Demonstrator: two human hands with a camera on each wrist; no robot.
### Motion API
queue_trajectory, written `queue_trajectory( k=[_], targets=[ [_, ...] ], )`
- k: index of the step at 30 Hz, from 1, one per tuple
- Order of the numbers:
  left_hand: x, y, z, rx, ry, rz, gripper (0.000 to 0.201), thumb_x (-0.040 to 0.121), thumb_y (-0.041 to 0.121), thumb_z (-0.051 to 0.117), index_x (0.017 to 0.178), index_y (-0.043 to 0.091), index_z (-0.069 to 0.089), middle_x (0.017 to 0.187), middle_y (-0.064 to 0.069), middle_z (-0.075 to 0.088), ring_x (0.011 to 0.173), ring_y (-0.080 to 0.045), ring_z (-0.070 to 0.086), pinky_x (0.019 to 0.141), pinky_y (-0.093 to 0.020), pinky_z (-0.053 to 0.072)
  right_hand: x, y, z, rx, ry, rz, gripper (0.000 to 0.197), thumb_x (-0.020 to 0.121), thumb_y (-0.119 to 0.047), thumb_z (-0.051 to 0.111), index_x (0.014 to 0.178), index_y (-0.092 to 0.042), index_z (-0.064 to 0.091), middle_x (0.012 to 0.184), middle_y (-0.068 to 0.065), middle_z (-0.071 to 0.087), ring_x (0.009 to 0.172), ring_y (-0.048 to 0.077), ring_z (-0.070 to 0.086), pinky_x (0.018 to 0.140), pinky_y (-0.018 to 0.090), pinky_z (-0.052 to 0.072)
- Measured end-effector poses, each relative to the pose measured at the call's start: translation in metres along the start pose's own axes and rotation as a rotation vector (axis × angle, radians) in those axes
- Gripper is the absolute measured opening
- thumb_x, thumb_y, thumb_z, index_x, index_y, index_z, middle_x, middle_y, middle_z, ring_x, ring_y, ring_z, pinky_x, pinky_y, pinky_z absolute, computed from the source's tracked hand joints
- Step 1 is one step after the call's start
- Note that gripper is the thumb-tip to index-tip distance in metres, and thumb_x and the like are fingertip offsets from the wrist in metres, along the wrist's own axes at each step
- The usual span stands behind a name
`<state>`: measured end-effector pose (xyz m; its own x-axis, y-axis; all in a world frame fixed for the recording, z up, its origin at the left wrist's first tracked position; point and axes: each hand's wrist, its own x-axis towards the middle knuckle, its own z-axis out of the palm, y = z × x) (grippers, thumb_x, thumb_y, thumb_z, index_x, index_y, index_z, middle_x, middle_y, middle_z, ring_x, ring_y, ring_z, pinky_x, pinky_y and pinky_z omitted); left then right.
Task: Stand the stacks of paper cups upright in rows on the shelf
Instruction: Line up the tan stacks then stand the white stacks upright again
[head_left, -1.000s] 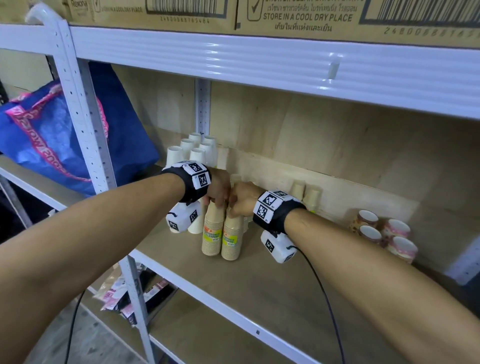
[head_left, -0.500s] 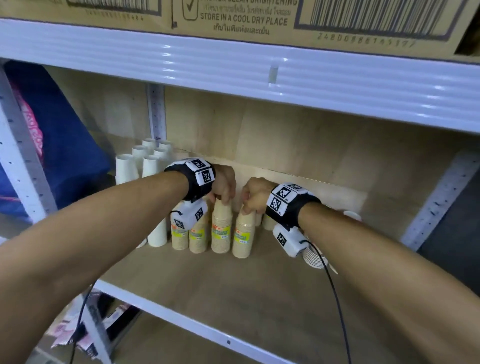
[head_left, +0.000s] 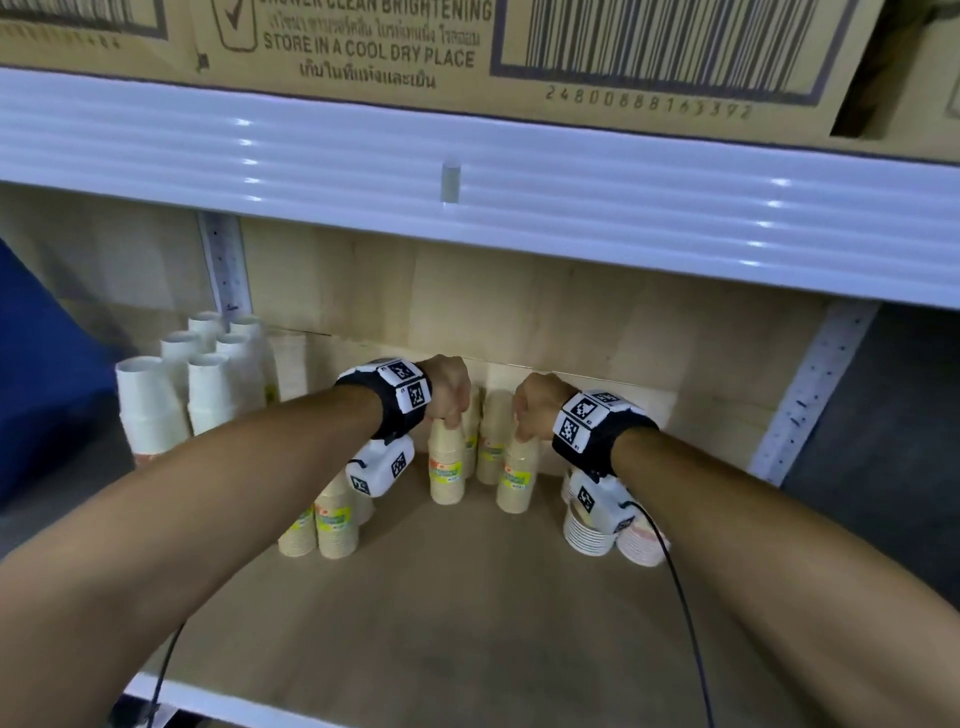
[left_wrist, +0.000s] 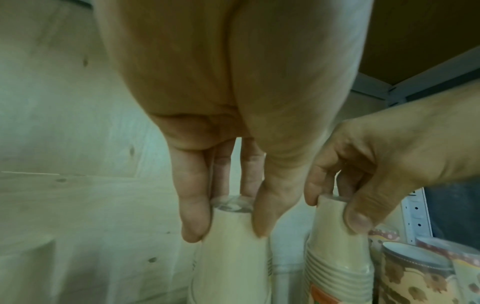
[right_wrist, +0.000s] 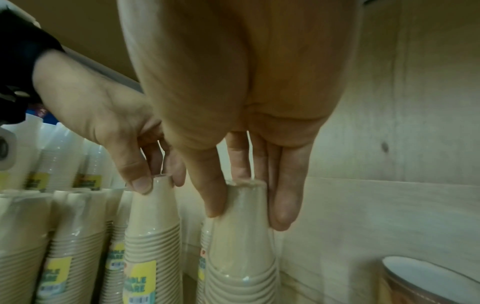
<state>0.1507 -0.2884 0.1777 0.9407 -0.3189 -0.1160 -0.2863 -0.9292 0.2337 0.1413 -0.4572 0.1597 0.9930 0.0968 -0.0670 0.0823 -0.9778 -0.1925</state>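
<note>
Several tan stacks of wrapped paper cups stand upright, rims down, on the wooden shelf (head_left: 467, 597). My left hand (head_left: 451, 397) pinches the top of one tan stack (head_left: 447, 467) from above; in the left wrist view its fingertips (left_wrist: 193, 222) clasp the stack's (left_wrist: 231, 257) top. My right hand (head_left: 535, 408) pinches the top of the neighbouring tan stack (head_left: 517, 480), which the right wrist view shows as a stack (right_wrist: 241, 257) held between thumb and fingers (right_wrist: 284, 205). Both stacks rest on the shelf, with more tan stacks (head_left: 488, 441) behind.
Tall white cup stacks (head_left: 208, 384) fill the shelf's back left. Two tan stacks (head_left: 332, 519) stand nearer the front left. Patterned cup stacks (head_left: 618, 535) sit low at the right under my right wrist. A white beam (head_left: 467, 192) and cardboard boxes (head_left: 467, 47) hang overhead.
The view has swung rightward and closer. Both hands have carried their tan stacks to the right, away from the two front-left stacks, and hold them a little further apart.
</note>
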Motion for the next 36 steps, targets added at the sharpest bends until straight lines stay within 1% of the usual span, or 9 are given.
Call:
queue_trajectory(
  k=[3,5,7,9,11,13,25,30,36],
  targets=[
    [0.011,0.003,0.005,0.019,-0.010,0.029,0.025,0.083,0.008,0.071,0.108,0.012,0.069,0.101,-0.002,0.053,0.087,-0.017,0.050,0.072,-0.026,0.044,0.006,0.008,0.004,-0.023,0.021,0.032,0.030,0.080,-0.012,0.074,0.108,-0.001,0.070,0.112,0.013,0.068,0.100,0.025,0.066,0.072,0.026,0.047],
    [0.018,0.003,0.007,0.025,-0.019,0.036,0.016,0.083,0.007,0.069,0.093,0.017,0.062,0.094,-0.004,0.046,0.082,-0.017,0.044,0.069,-0.026,0.039,0.012,0.013,0.009,-0.028,0.055,0.026,0.029,0.082,-0.012,0.071,0.109,-0.001,0.069,0.113,0.013,0.067,0.103,0.027,0.065,0.077,0.028,0.049],
    [0.024,0.003,0.009,0.026,-0.012,0.030,0.016,0.081,0.005,0.069,0.087,0.015,0.057,0.092,-0.004,0.044,0.080,-0.017,0.042,0.065,-0.026,0.038,0.018,0.018,0.013,-0.028,0.076,0.032,0.029,0.084,-0.009,0.068,0.111,0.000,0.068,0.114,0.014,0.067,0.103,0.027,0.065,0.082,0.030,0.051],
    [0.029,0.003,0.011,0.027,-0.010,0.023,0.011,0.082,0.005,0.069,0.091,0.009,0.065,0.092,-0.004,0.046,0.081,-0.017,0.043,0.062,-0.025,0.039,0.022,0.021,0.015,-0.031,0.075,0.045,0.026,0.084,-0.006,0.066,0.109,0.001,0.069,0.113,0.015,0.067,0.101,0.027,0.065,0.077,0.029,0.051],
    [0.032,0.003,0.012,0.032,-0.010,0.026,0.024,0.082,0.008,0.070,0.104,0.001,0.070,0.095,-0.004,0.052,0.083,-0.018,0.048,0.067,-0.027,0.042,0.027,0.022,0.016,-0.033,0.072,0.045,0.026,0.082,-0.005,0.066,0.107,-0.001,0.068,0.111,0.015,0.067,0.098,0.028,0.066,0.072,0.027,0.048],
    [0.036,0.003,0.013,0.027,-0.011,0.027,0.029,0.082,0.010,0.071,0.109,0.001,0.070,0.097,-0.005,0.055,0.085,-0.018,0.051,0.070,-0.028,0.044,0.031,0.025,0.018,-0.032,0.070,0.041,0.026,0.082,-0.004,0.065,0.107,-0.003,0.067,0.111,0.014,0.066,0.098,0.028,0.065,0.074,0.028,0.049],
    [0.051,0.001,0.022,0.008,-0.026,0.021,0.032,0.083,0.012,0.070,0.113,0.000,0.068,0.098,-0.006,0.062,0.088,-0.017,0.055,0.074,-0.029,0.048,0.055,0.038,0.025,-0.018,0.067,0.026,0.031,0.087,-0.007,0.058,0.118,-0.004,0.057,0.121,0.016,0.055,0.108,0.033,0.058,0.075,0.028,0.043],
    [0.054,0.005,0.021,0.003,-0.035,0.023,0.032,0.085,0.010,0.069,0.115,-0.001,0.068,0.095,-0.004,0.058,0.087,-0.015,0.052,0.072,-0.025,0.044,0.066,0.046,0.032,0.009,0.090,0.009,0.022,0.085,-0.010,0.053,0.107,-0.011,0.055,0.112,0.013,0.056,0.092,0.028,0.055,0.073,0.030,0.042],
    [0.057,0.001,0.021,-0.004,-0.031,0.003,0.033,0.085,0.012,0.069,0.116,0.003,0.068,0.104,-0.006,0.062,0.089,-0.017,0.054,0.076,-0.029,0.047,0.076,0.050,0.034,0.039,0.130,-0.011,0.020,0.082,-0.010,0.056,0.102,-0.014,0.057,0.105,0.007,0.057,0.095,0.028,0.059,0.073,0.028,0.043]
  ],
)
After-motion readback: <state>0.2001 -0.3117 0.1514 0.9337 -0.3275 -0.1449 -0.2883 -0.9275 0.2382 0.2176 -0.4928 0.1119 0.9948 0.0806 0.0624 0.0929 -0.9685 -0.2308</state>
